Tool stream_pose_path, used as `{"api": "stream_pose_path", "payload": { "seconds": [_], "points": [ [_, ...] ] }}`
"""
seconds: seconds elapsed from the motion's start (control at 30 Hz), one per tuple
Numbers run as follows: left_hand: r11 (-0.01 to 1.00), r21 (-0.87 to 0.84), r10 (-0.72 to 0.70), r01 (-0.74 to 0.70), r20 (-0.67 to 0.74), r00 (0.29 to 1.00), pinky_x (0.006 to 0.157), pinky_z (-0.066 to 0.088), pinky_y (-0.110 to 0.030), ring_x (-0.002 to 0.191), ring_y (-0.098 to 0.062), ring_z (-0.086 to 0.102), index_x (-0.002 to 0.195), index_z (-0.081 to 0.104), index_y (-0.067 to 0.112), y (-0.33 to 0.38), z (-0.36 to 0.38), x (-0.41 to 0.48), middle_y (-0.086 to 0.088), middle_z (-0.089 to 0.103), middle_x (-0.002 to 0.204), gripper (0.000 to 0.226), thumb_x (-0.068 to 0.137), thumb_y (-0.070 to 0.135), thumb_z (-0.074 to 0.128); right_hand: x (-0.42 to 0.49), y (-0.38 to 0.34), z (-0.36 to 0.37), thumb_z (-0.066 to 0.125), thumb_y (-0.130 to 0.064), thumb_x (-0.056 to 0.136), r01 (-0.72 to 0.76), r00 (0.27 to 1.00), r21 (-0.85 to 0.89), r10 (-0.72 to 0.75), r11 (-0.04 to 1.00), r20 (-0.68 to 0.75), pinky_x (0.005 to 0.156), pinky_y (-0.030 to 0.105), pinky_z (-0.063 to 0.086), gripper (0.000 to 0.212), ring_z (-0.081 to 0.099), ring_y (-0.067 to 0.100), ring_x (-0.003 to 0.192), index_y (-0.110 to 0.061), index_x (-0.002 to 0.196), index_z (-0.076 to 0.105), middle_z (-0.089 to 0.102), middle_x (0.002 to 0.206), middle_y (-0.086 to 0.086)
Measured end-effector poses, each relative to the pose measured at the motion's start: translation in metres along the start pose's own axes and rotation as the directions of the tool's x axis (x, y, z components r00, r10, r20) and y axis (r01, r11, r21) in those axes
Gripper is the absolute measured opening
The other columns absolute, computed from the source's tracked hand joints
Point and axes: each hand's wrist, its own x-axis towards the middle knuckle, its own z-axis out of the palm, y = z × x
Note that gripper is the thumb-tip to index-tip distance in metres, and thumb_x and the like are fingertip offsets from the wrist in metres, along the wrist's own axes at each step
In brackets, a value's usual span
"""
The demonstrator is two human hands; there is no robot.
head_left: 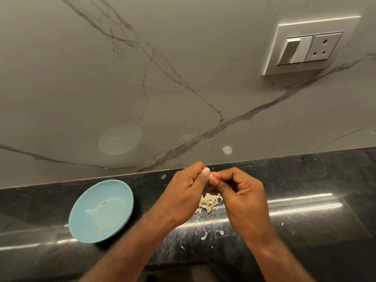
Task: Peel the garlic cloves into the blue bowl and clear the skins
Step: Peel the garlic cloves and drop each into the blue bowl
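Two hands, a left hand (184,193) and a right hand (243,193); one garlic clove (211,176); one blue bowl (114,188) holding two yellow scraps (103,202); one heap of skins (208,202); one switch plate (309,45).

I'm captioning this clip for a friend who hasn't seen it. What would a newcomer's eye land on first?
The left hand and right hand meet mid-frame, pinching a small garlic clove above the black counter. Under them lies a pale pile of skins; to the left sits the blue bowl, nearly bare. A white switch plate stands out on the marble wall, upper right.
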Motion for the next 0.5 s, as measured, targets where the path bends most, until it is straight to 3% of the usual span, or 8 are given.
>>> {"api": "stream_pose_path", "payload": {
  "seconds": [0.1, 0.23, 0.33, 0.4, 0.5],
  "points": [
    [0.99, -0.125, -0.072, 0.07, -0.008, 0.997, 0.055, 0.036, -0.019, 0.055, -0.002, 0.037, 0.078, 0.048, 0.006, 0.001, 0.002, -0.001, 0.014, 0.042, 0.058, 0.035, 0.104, 0.028, 0.041, -0.001, 0.007, 0.003, 0.07, -0.008, 0.089, 0.155, 0.986, -0.09, -0.159, 0.984, -0.04, 0.074, 0.03, 0.06, 0.01, 0.073, 0.019, 0.083, -0.015, 0.093, 0.076, 0.075, 0.085, -0.004],
    [0.976, -0.194, -0.109, 0.101, -0.03, 0.994, 0.054, 0.034, -0.022, 0.054, -0.001, 0.037, 0.07, 0.052, 0.024, -0.001, 0.003, -0.001, 0.014, 0.044, 0.056, 0.036, 0.104, 0.03, 0.043, 0.001, 0.011, 0.004, 0.069, 0.0, 0.087, 0.326, 0.938, -0.241, -0.344, 0.914, -0.035, 0.075, 0.032, 0.06, 0.013, 0.072, 0.015, 0.087, -0.009, 0.093, 0.076, 0.073, 0.09, -0.006],
    [0.965, -0.244, -0.114, 0.094, -0.066, 0.991, 0.054, 0.039, -0.02, 0.057, -0.004, 0.045, 0.069, 0.058, 0.028, -0.003, 0.003, -0.001, 0.01, 0.051, 0.059, 0.036, 0.103, 0.026, 0.046, 0.003, 0.01, 0.004, 0.069, -0.001, 0.089, 0.37, 0.921, -0.302, -0.389, 0.878, -0.002, 0.075, 0.031, 0.059, 0.01, 0.071, 0.014, 0.088, -0.007, 0.093, 0.075, 0.072, 0.09, -0.006],
    [0.957, -0.285, -0.087, 0.051, -0.114, 0.99, 0.054, 0.043, -0.017, 0.058, -0.006, 0.055, 0.078, 0.064, 0.02, -0.003, 0.003, -0.002, 0.004, 0.06, 0.062, 0.027, 0.101, 0.023, 0.05, 0.004, 0.008, 0.004, 0.069, -0.007, 0.092, 0.298, 0.951, -0.258, -0.31, 0.919, -0.005, 0.074, 0.031, 0.059, 0.008, 0.071, 0.016, 0.085, -0.01, 0.096, 0.075, 0.072, 0.088, -0.007],
    [0.955, -0.296, -0.036, -0.027, -0.206, 0.978, 0.057, 0.05, -0.019, 0.064, -0.008, 0.065, 0.088, 0.065, 0.01, -0.006, 0.004, -0.004, -0.001, 0.069, 0.073, 0.014, 0.095, 0.021, 0.058, 0.004, 0.001, 0.004, 0.07, -0.011, 0.09, 0.027, 1.0, 0.007, -0.027, 1.0, -0.012, 0.074, 0.033, 0.061, 0.009, 0.074, 0.021, 0.082, -0.012, 0.098, 0.075, 0.076, 0.086, 0.002]
  ]
}}
